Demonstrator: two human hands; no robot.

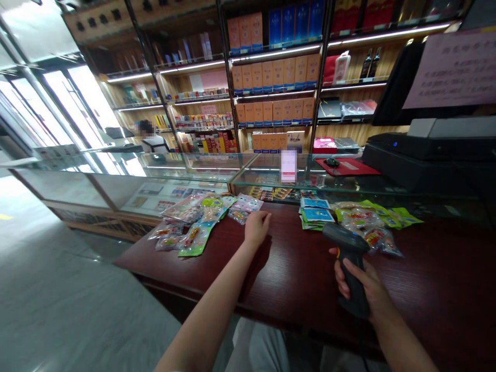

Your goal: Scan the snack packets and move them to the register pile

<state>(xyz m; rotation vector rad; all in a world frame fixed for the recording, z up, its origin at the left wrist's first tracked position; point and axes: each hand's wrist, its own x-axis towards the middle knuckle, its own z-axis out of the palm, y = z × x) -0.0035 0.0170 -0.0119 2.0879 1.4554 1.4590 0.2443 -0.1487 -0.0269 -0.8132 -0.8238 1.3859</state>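
Note:
My right hand point(360, 281) is wrapped round the grip of a dark handheld barcode scanner point(349, 258), held upright above the dark red wooden counter point(294, 268), its head pointing toward the packets on the right. My left hand point(256, 227) reaches forward over the counter with its fingers curled, touching a small clear packet point(238, 216) at the edge of the left heap. That heap of colourful snack packets point(197, 222) lies to its left. A stack of blue packets point(314, 213) and a spread of green and clear packets point(368, 222) lie to the right.
Glass display cases point(186, 175) run behind the counter. A black till with a screen point(426, 150) and a red pad with a mouse point(341, 166) stand at the right. Shelves of boxed goods point(275, 77) fill the back wall. A person point(149, 137) sits far left.

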